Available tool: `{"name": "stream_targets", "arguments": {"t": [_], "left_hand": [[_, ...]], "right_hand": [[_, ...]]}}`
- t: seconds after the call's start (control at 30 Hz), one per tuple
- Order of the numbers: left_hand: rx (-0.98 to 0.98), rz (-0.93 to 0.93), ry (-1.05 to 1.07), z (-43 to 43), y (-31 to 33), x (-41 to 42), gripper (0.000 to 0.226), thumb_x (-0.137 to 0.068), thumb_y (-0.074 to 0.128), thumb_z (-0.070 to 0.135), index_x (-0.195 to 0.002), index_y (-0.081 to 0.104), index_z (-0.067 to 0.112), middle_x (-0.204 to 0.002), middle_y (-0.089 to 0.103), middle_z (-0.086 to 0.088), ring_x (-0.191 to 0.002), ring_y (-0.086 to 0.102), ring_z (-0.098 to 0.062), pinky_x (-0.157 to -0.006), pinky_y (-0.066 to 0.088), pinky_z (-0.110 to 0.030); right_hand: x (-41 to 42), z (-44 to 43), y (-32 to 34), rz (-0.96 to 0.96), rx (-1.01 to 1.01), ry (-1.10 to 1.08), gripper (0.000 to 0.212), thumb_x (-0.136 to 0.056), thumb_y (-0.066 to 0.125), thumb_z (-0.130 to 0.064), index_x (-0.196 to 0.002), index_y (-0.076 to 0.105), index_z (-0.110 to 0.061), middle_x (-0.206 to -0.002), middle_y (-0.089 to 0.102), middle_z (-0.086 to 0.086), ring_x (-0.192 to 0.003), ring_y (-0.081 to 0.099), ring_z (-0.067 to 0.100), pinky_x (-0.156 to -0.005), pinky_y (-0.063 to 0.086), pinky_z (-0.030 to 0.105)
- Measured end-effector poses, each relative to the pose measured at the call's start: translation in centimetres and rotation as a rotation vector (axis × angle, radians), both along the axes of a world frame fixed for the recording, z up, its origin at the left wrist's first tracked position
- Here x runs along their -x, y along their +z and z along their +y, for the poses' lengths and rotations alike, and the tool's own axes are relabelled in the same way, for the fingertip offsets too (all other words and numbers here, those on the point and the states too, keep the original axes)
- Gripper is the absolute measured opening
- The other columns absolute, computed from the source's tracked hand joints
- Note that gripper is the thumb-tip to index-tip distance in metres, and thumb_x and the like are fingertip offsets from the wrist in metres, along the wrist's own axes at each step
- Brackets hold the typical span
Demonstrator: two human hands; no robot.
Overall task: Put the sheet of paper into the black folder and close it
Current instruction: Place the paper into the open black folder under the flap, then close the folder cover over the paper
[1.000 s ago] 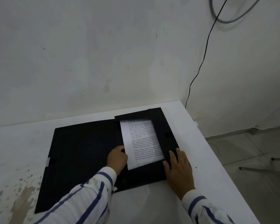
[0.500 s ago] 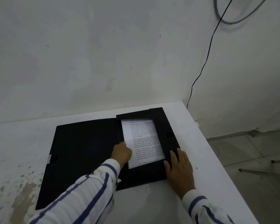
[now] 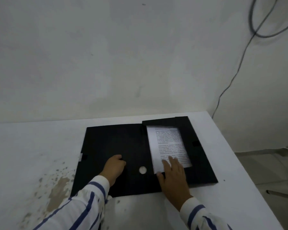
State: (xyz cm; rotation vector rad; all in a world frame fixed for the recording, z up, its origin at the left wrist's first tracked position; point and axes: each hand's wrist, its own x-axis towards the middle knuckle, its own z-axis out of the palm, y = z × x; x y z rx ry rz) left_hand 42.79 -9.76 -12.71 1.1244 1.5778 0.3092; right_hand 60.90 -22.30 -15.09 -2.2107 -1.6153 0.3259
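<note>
Black folder [image 3: 113, 146] open, one sheet [image 3: 168, 145], two hands

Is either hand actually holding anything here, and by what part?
Nothing is gripped. The right hand lies flat on the paper's near end; the left hand rests curled on the folder's open cover.

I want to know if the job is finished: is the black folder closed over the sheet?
No. The black folder lies open flat, and the sheet of paper shows, with the right hand resting on it.
</note>
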Motion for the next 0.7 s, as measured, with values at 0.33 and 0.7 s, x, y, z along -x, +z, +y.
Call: {"name": "stream_targets", "arguments": {"t": [0.33, 0.7], "left_hand": [[-0.075, 0.162, 0.226, 0.7, -0.1, 12.1, 0.016, -0.083, 0.052, 0.010, -0.068, 0.052, 0.015, -0.084, 0.056, -0.006, -0.067, 0.055, -0.020, -0.076, 0.050, -0.034], [0.031, -0.011, 0.312, 2.2, -0.8, 14.1, 0.014, -0.081, 0.050, 0.012, -0.070, 0.053, 0.004, -0.082, 0.056, -0.015, -0.076, 0.054, -0.026, -0.068, 0.039, -0.032]], "right_hand": [[12.7, 4.9, -2.1, -0.017, 0.352, 0.312, 0.063, -0.089, 0.049, -0.038, -0.143, 0.019, -0.022, -0.157, 0.006, 0.012, -0.143, 0.002, 0.031, -0.116, 0.010, 0.047], [14.4, 5.2, -3.2, -0.056, 0.424, 0.289, 0.065, -0.088, 0.046, -0.045, -0.143, 0.015, -0.027, -0.158, 0.004, 0.009, -0.144, -0.004, 0.032, -0.115, 0.003, 0.055]]}}
